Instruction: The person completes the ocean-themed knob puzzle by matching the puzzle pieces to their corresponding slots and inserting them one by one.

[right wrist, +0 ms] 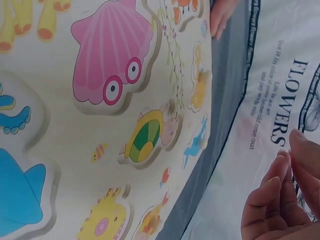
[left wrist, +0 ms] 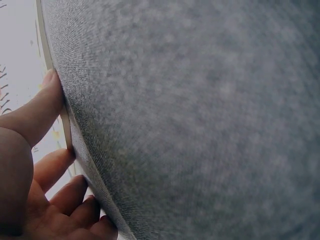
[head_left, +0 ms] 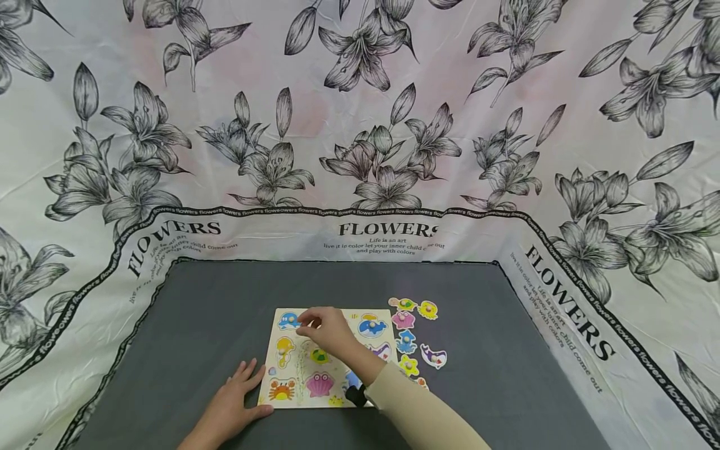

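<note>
A pale wooden puzzle board (head_left: pixel 304 403) with sea-animal shapes lies on the dark cloth. My left hand (head_left: pixel 233 403) rests at its near left corner, fingers spread, the thumb (left wrist: pixel 47 102) against the board's edge. Over the board's far left part is my right hand (head_left: pixel 329 334), its fingertips beside the blue sea-animal piece (head_left: pixel 289 321). In the right wrist view the thumb and fingers (right wrist: pixel 270 200) are bent toward each other with nothing visible between them. Down the left side are a yellow piece (head_left: pixel 284 351) and a crab (head_left: pixel 282 389).
Loose pieces lie right of the board: a turtle (head_left: pixel 406 304), a yellow one (head_left: pixel 428 310), a pink one (head_left: pixel 403 320), a blue one (head_left: pixel 406 342), a yellow star (head_left: pixel 408 365) and a purple whale (head_left: pixel 434 356). The right sleeve (head_left: pixel 416 400) crosses the board's near right corner.
</note>
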The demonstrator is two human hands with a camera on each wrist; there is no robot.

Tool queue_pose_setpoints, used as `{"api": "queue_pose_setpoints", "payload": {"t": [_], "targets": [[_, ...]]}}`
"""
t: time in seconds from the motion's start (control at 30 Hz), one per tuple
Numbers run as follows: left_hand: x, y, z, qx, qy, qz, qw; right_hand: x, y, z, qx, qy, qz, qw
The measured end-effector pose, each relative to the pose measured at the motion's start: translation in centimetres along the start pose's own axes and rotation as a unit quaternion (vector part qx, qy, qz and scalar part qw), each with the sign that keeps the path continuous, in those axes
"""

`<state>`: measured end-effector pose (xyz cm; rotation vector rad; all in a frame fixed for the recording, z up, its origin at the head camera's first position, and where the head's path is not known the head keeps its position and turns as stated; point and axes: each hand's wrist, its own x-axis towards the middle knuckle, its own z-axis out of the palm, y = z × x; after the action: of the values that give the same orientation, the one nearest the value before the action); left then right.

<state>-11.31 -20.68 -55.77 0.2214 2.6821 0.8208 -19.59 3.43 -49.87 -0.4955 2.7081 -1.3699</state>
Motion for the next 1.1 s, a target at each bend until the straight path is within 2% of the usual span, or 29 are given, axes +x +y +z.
{"api": "queue_pose_setpoints", "payload": {"t": [0.23, 0.47, 0.8, 1.1], "targets": [[0.0, 0.0, 0.0, 0.001, -0.005, -0.001, 1.0, -0.2, 0.1, -1.0, 0.009, 0.009, 0.017, 1.0], [-0.2, 0.3, -0.3, -0.001, -0.007, -0.005, 1.0, -0.4, 0.4, -1.8, 0.019, 0.017, 0.016, 1.0], [0.0, 0.3, -0.1, 0.0, -0.014, -0.006, 0.9999, -0.8, 1.6, -2.8, 0.016, 0.024, 0.01, 1.0], [0.0, 0.2, -0.1, -0.003, -0.012, -0.001, 0.9999, -1.2, 2.0, -3.9, 0.002, 0.046, 0.028, 0.999]]}}
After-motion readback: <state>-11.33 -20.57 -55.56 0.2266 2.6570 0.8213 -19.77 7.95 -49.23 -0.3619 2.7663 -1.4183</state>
